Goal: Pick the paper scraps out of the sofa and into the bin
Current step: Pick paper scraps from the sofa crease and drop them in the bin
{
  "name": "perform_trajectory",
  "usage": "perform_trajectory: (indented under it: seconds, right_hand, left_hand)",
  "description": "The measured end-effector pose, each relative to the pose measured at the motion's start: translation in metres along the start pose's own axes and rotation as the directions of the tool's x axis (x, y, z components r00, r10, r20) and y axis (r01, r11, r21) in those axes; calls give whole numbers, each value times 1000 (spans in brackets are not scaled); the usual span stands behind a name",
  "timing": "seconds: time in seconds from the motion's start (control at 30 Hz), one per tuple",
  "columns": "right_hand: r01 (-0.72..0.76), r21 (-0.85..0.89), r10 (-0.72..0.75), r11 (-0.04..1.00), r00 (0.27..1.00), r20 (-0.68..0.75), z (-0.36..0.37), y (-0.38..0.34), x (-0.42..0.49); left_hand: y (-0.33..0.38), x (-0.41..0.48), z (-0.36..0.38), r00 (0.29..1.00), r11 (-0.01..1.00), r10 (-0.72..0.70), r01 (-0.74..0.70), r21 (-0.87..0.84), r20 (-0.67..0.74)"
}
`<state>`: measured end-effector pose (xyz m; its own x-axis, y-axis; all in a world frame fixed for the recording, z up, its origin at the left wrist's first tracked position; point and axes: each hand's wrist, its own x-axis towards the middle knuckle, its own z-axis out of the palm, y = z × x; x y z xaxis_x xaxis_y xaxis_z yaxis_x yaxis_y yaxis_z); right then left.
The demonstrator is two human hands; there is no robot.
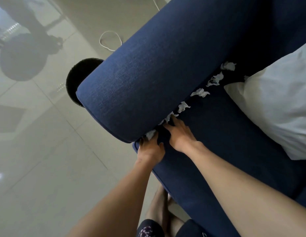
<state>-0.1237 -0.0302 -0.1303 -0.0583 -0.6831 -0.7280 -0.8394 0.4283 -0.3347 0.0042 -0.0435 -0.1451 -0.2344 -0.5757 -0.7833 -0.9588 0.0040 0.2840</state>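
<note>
Several crumpled white paper scraps point(200, 92) lie in a row along the crease between the dark blue sofa's armrest point(148, 74) and its seat cushion point(217, 134). My left hand point(151, 147) is at the front end of the crease, fingers curled around a white scrap point(150, 133) under the armrest. My right hand point(179, 134) lies flat on the seat beside it, fingers spread, fingertips touching another scrap point(169, 118). A round black bin point(75, 82) stands on the floor behind the armrest, partly hidden by it.
A white pillow point(277, 108) lies on the seat at the right. The pale tiled floor point(46, 151) spreads to the left, with a white cable loop point(109, 40) and a dark fan base point(22, 57) farther off. My legs point(159, 216) are below.
</note>
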Motion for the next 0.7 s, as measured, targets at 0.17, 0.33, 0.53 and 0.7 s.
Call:
perform_trajectory:
  seconds: [0.17, 0.33, 0.53, 0.7]
  right_hand:
    - [-53, -70, 56, 996, 997, 49, 3, -5, 20]
    - [-84, -82, 86, 993, 996, 19, 2, -6, 26]
    - [-56, -20, 55, 998, 997, -46, 3, -5, 15]
    - [-22, 11, 23, 1000, 990, -136, 8, -3, -6]
  left_hand:
    - [5, 5, 0, 999, 997, -52, 51, -53, -7]
    - [3, -1, -5, 996, 993, -85, 84, -85, -17]
    - [4, -7, -10, 995, 992, -99, 95, -88, -35]
    - [5, -22, -11, 995, 991, -73, 66, -114, -62]
